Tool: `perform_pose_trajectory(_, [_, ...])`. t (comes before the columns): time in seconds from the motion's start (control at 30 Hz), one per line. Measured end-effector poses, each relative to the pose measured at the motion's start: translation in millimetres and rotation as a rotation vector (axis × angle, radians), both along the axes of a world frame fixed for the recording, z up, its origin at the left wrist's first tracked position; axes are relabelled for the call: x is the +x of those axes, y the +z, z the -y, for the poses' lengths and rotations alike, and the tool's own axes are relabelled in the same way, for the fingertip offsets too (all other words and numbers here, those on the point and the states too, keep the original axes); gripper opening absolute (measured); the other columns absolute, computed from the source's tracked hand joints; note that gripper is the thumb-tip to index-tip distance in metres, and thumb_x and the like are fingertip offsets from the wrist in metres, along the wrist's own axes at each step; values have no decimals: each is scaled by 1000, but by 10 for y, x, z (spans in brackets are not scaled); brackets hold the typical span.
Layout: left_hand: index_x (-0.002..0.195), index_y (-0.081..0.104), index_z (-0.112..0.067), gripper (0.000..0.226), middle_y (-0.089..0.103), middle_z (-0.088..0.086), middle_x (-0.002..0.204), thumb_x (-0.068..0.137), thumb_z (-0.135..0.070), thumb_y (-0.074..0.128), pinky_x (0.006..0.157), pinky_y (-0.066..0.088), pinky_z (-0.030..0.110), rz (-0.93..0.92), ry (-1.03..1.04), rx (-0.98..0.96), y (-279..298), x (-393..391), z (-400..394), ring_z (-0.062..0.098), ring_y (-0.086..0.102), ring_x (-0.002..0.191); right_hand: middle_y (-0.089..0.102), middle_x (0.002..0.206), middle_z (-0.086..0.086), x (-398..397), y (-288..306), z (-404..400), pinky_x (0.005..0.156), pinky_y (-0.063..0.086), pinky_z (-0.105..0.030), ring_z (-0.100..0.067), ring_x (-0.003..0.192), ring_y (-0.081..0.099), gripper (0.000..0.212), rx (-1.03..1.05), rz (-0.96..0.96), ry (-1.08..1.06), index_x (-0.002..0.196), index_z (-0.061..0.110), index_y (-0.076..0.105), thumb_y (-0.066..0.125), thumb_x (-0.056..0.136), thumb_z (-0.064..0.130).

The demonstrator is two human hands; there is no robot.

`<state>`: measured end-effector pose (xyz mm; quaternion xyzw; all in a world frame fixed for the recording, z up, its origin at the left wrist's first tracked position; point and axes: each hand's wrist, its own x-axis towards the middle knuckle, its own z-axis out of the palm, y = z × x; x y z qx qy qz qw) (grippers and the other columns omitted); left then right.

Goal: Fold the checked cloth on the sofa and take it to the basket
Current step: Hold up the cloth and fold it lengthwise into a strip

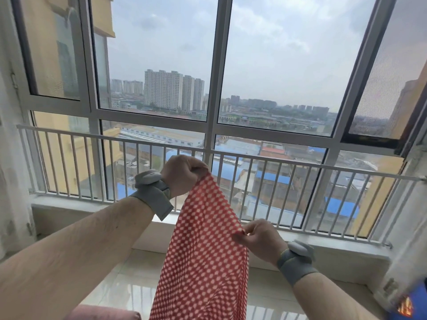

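A red-and-white checked cloth (203, 250) hangs in the air in front of me, running down out of the bottom of the view. My left hand (182, 174) is raised and pinches its top corner. Lower and to the right, my right hand (261, 239) pinches the cloth's right edge. Both wrists wear grey bands with a small white device. A pink corner of the sofa (104, 312) shows at the bottom left. No basket is in view.
A large window with a white railing (277, 158) fills the wall ahead, above a low sill (323, 248). A glossy tiled floor (129, 280) lies below. A white curtain (9, 181) hangs at the left. A blurred blue object (411, 301) sits at the bottom right.
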<state>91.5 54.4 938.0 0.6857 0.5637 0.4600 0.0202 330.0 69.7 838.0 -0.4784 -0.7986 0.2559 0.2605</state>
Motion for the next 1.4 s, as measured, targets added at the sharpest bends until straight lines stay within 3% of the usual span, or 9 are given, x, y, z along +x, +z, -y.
perform_pose_trajectory(0.13, [99, 75, -12, 18, 72, -1, 85, 84, -9, 66, 80, 51, 23, 36, 5, 4, -62, -124, -65, 11, 63, 75, 71, 64, 10, 89, 179, -35, 49, 45, -16, -1, 47, 56, 18, 90, 15, -18, 76, 18, 80, 74, 82, 34])
perform_pose_trajectory(0.23, [100, 74, -9, 18, 68, -6, 82, 85, -7, 66, 76, 52, 20, 116, -6, 42, -53, -218, -137, 3, 62, 72, 72, 64, 6, 122, 352, -68, 50, 52, -26, -19, 53, 61, 25, 26, 35, -2, 76, 19, 78, 65, 90, 35])
perform_pose_trajectory(0.33, [100, 74, -9, 17, 68, -8, 81, 84, -7, 67, 72, 52, 16, 190, -6, 86, 9, -258, -205, -4, 60, 71, 76, 77, -3, 156, 447, -75, 72, 58, -45, -32, 76, 69, 27, -13, 40, 53, 77, 15, 78, 66, 89, 36])
perform_pose_trajectory(0.53, [99, 75, -11, 17, 67, -11, 77, 84, -10, 67, 63, 46, 1, 193, 0, 97, 49, -269, -287, -6, 60, 68, 76, 79, -6, 268, 389, -67, 74, 58, -44, -22, 73, 68, 15, -63, 110, 103, 80, 17, 80, 72, 84, 29])
perform_pose_trajectory(0.7, [99, 75, -10, 17, 66, -11, 80, 83, -9, 68, 65, 44, -2, 174, -22, 83, 26, -193, -266, -6, 59, 70, 72, 71, 10, 330, 218, -54, 68, 51, -28, -9, 64, 62, 19, -149, 169, 85, 78, 23, 79, 67, 89, 31])
perform_pose_trajectory(0.83, [96, 76, -12, 16, 65, -16, 75, 84, -8, 66, 67, 45, 2, 146, -53, 83, 44, -100, -222, -6, 59, 71, 64, 62, -7, 257, 46, -56, 59, 40, -30, -8, 55, 45, 30, -79, 272, 57, 69, 15, 74, 62, 91, 31])
perform_pose_trajectory(1.03, [96, 76, -13, 16, 65, -18, 74, 84, -10, 66, 70, 46, 10, 111, -69, 81, 115, -91, -187, -5, 60, 70, 56, 59, 4, 257, 43, -128, 54, 35, -25, -15, 59, 48, 42, 83, 380, -85, 54, 18, 55, 52, 93, 35])
perform_pose_trajectory(1.23, [100, 75, -12, 18, 70, -5, 85, 85, -10, 64, 69, 44, 5, 56, -17, 87, 170, -188, -153, 1, 60, 72, 76, 90, 4, 260, 93, -179, 99, 38, -31, -18, 88, 64, 39, 276, 480, -78, 87, 22, 75, 42, 93, 42])
perform_pose_trajectory(1.4, [100, 75, -9, 17, 74, 5, 92, 86, -12, 65, 83, 50, 23, 78, 10, 101, 231, -196, -105, 14, 63, 79, 75, 78, 5, 221, 51, -179, 76, 53, -28, -14, 74, 67, 18, 237, 264, -181, 80, 26, 79, 64, 78, 38])
